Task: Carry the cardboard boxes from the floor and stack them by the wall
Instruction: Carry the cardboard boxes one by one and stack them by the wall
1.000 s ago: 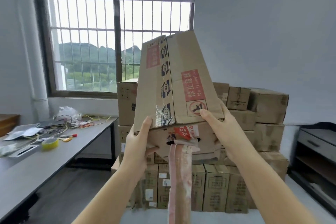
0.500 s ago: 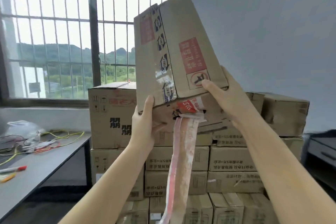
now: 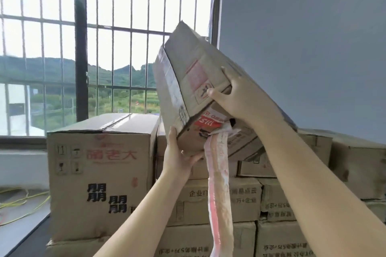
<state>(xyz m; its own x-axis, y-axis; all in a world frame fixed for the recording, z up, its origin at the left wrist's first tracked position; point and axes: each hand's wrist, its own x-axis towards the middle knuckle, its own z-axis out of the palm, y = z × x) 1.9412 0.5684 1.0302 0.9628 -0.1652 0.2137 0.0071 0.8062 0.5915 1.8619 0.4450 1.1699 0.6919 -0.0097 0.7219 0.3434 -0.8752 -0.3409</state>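
Note:
I hold a worn cardboard box (image 3: 194, 73) raised and tilted in front of me, its far end pointing up toward the window. My left hand (image 3: 177, 152) grips its lower near corner from underneath. My right hand (image 3: 236, 96) grips the right side, thumb on the upper face near a red label. A long strip of loose pink-and-white tape (image 3: 219, 183) dangles from the box's near end. Below and behind it is the stack of cardboard boxes (image 3: 221, 198) against the wall, with a large box (image 3: 100, 173) printed with black characters at its left.
A barred window (image 3: 104, 48) fills the upper left, a grey wall (image 3: 302, 37) the right. More boxes (image 3: 353, 165) top the stack at right. A grey table edge with yellow cables (image 3: 20, 200) lies at lower left.
I have moved closer to the stack and lifted the box higher, tipping it over to the right. My right hand has shifted further up its side.

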